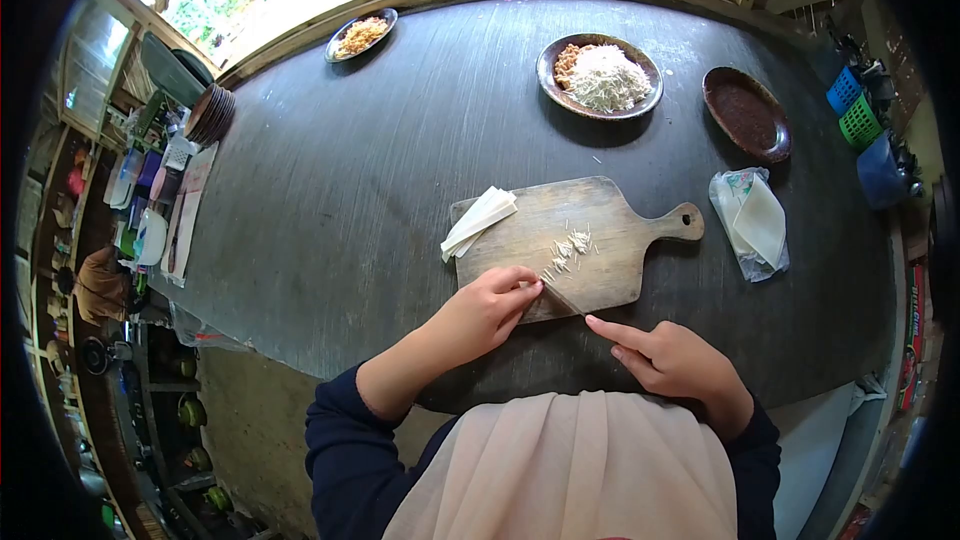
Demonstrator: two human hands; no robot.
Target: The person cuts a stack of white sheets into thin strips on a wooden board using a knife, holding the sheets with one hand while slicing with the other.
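My right hand (pixel 668 358) is closed around the handle of a knife (pixel 566 300), index finger stretched along its back. The thin blade points left across the near part of a wooden cutting board (pixel 610 200), right up to my left fingertips. My left hand (pixel 492 302) is closed, its fingers bent and pressed down at the board's near edge; whatever they hold is hidden beneath them. Fine white shreds (pixel 572 248) lie in small heaps just beyond the blade. Several flat white strips (pixel 480 220) are stacked on the board's far left corner.
Beyond the board stands a plate (pixel 655 100) of white shreds and orange-brown food. A smaller plate (pixel 361 37) of similar food sits far left. An oval brown dish (pixel 745 115) and an opened plastic packet (pixel 750 223) with white sheets lie right. Stacked brown plates (pixel 211 116) stand left.
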